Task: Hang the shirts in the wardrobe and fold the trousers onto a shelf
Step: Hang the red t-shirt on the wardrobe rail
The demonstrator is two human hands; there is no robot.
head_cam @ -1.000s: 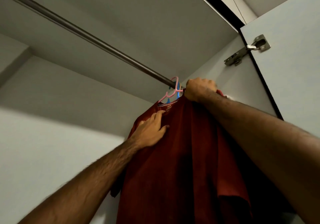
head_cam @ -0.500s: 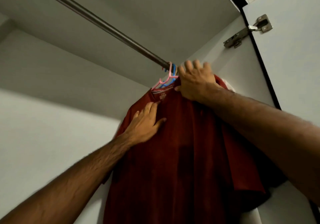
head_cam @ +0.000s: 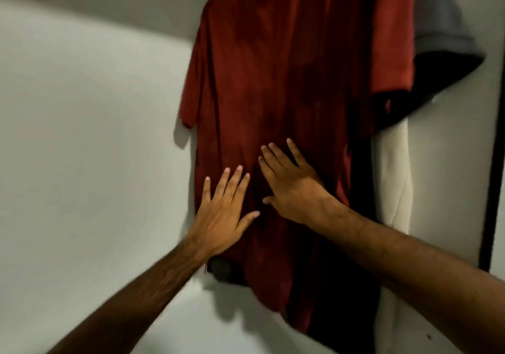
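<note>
A dark red shirt hangs down the middle of the wardrobe, its collar and hanger out of view above. My left hand lies flat on the shirt's lower left part with straight, spread fingers. My right hand presses flat on the shirt's front beside it, fingers straight. Neither hand grips the cloth. Behind the red shirt hang a grey and black shirt and a cream garment against the right side.
The wardrobe's pale back wall fills the left half. A dark door edge runs down the far right. A small black piece of cloth shows under the red shirt's hem.
The view has dropped from the rail to the shirt's body. Both hands have slid down from the collar and hanger to the shirt's lower front and now lie flat.
</note>
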